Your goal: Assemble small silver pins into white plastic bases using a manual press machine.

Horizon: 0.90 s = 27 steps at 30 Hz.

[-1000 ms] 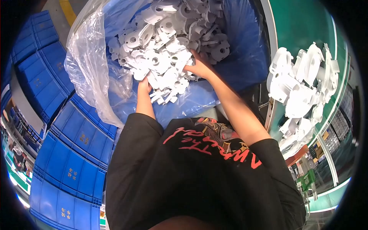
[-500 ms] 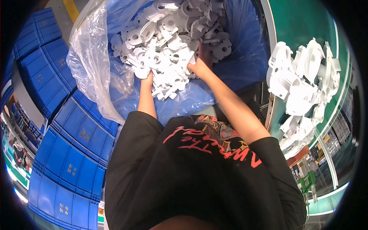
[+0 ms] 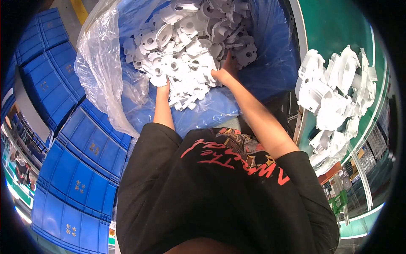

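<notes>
A heap of white plastic parts (image 3: 186, 63) with round holes and flanges lies in a bag-lined bin. My left hand (image 3: 163, 89) is at the heap's near left edge, under a flanged part. Its fingers are mostly hidden by the parts, so I cannot tell how far they are closed. At the heap's right side is my right hand (image 3: 226, 73), its thumb spread from the stretched fingers. The thumb is against or very close to the parts; the fingertips are partly in shadow between parts.
A clear plastic liner (image 3: 99, 63) hangs over the bin's left side, with blue film (image 3: 270, 80) inside. Blue crates (image 3: 80, 182) are stacked at the left. More white parts (image 3: 332, 101) are piled on a green table (image 3: 330, 25) at the right.
My right hand has shifted slightly right, away from the middle of the heap. My left hand has hardly moved.
</notes>
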Each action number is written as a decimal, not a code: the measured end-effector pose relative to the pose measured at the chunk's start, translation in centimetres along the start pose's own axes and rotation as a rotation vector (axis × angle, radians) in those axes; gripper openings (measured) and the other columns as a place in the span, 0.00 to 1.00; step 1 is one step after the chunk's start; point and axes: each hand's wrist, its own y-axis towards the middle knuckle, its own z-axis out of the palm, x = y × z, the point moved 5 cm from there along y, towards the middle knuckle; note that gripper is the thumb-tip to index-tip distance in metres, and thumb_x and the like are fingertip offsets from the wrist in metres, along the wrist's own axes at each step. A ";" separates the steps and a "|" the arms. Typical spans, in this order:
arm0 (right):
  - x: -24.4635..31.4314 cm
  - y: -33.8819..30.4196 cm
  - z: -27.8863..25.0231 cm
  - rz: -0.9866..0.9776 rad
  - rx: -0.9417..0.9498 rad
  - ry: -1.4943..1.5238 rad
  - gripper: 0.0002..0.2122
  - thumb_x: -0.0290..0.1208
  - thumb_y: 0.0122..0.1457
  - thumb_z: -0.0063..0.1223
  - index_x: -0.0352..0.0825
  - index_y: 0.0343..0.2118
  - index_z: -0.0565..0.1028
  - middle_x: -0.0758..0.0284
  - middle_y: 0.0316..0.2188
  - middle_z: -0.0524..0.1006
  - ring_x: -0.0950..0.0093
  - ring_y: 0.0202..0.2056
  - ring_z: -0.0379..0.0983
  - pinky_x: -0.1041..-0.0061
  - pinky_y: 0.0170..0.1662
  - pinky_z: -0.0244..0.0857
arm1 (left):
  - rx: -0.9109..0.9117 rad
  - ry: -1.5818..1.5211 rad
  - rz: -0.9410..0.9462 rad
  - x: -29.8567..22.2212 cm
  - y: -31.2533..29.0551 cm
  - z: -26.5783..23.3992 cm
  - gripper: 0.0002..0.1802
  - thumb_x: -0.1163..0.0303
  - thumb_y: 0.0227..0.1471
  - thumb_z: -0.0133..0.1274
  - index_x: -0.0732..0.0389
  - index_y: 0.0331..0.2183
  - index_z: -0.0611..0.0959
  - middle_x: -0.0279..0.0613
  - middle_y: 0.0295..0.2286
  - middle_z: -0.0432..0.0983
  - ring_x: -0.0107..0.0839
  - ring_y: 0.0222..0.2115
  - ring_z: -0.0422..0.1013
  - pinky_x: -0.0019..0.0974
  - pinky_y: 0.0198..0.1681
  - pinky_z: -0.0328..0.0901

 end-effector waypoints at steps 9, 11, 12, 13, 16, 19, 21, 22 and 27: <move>-1.1 1.5 0.2 -0.244 -0.045 0.158 0.47 0.37 0.34 0.62 0.36 0.59 0.48 0.48 0.54 0.55 0.53 0.55 0.53 0.65 0.56 0.53 | 0.277 -0.649 -0.479 -1.6 -4.4 1.8 0.36 0.41 0.49 0.44 0.61 0.49 0.70 0.43 0.43 0.72 0.39 0.41 0.71 0.46 0.44 0.67; -0.9 2.1 0.0 -0.378 -0.020 0.186 0.44 0.36 0.36 0.61 0.35 0.59 0.50 0.50 0.55 0.55 0.55 0.55 0.53 0.66 0.56 0.53 | 0.307 -0.770 -0.404 -2.0 -5.0 2.4 0.35 0.41 0.49 0.44 0.61 0.49 0.70 0.44 0.43 0.72 0.40 0.41 0.70 0.46 0.45 0.67; -1.5 2.8 0.1 -0.416 0.035 0.334 0.43 0.34 0.38 0.60 0.35 0.59 0.51 0.51 0.56 0.55 0.58 0.57 0.52 0.68 0.57 0.51 | 0.340 -0.888 -0.326 -2.7 -5.6 3.2 0.35 0.42 0.50 0.44 0.61 0.49 0.70 0.45 0.42 0.72 0.40 0.42 0.70 0.46 0.45 0.66; -1.7 3.3 0.0 -0.453 0.088 0.483 0.41 0.33 0.40 0.58 0.34 0.59 0.52 0.53 0.57 0.54 0.60 0.58 0.50 0.70 0.57 0.49 | 0.267 -0.882 -0.318 -4.7 -6.9 4.3 0.33 0.45 0.51 0.44 0.61 0.49 0.70 0.46 0.43 0.71 0.41 0.43 0.69 0.46 0.46 0.66; -0.8 3.5 -0.5 -0.658 0.042 0.326 0.41 0.30 0.42 0.56 0.35 0.60 0.48 0.53 0.59 0.51 0.63 0.61 0.44 0.72 0.59 0.44 | 0.270 -0.971 -0.337 -3.9 -6.2 4.5 0.32 0.45 0.51 0.44 0.61 0.48 0.70 0.46 0.43 0.71 0.41 0.43 0.69 0.46 0.46 0.66; -0.4 2.7 0.4 -0.530 0.073 0.208 0.47 0.34 0.39 0.60 0.36 0.61 0.42 0.51 0.61 0.44 0.59 0.62 0.38 0.68 0.60 0.41 | 0.274 -1.087 -0.354 -3.6 -5.0 4.2 0.32 0.46 0.51 0.44 0.61 0.48 0.70 0.47 0.43 0.71 0.41 0.44 0.69 0.46 0.46 0.65; -0.1 1.7 0.8 -0.485 0.023 0.121 0.55 0.36 0.32 0.65 0.39 0.62 0.37 0.47 0.61 0.38 0.53 0.62 0.35 0.64 0.61 0.40 | 0.283 -1.125 -0.367 -3.8 -4.8 4.5 0.31 0.46 0.51 0.44 0.61 0.48 0.71 0.47 0.43 0.71 0.41 0.44 0.68 0.46 0.46 0.65; 0.2 1.2 0.7 -0.479 0.020 0.118 0.55 0.36 0.32 0.65 0.39 0.62 0.37 0.47 0.61 0.38 0.53 0.62 0.35 0.64 0.61 0.40 | 0.276 -1.148 -0.402 -4.6 -5.1 4.9 0.31 0.47 0.51 0.44 0.61 0.48 0.71 0.47 0.43 0.71 0.41 0.44 0.69 0.45 0.46 0.65; 2.3 -0.3 0.4 -0.536 -0.019 -0.257 0.56 0.42 0.28 0.70 0.41 0.62 0.44 0.43 0.60 0.37 0.49 0.62 0.35 0.60 0.60 0.43 | 0.297 -1.118 -0.413 -2.6 -4.3 4.9 0.31 0.44 0.49 0.46 0.60 0.44 0.75 0.44 0.41 0.74 0.38 0.40 0.71 0.44 0.43 0.68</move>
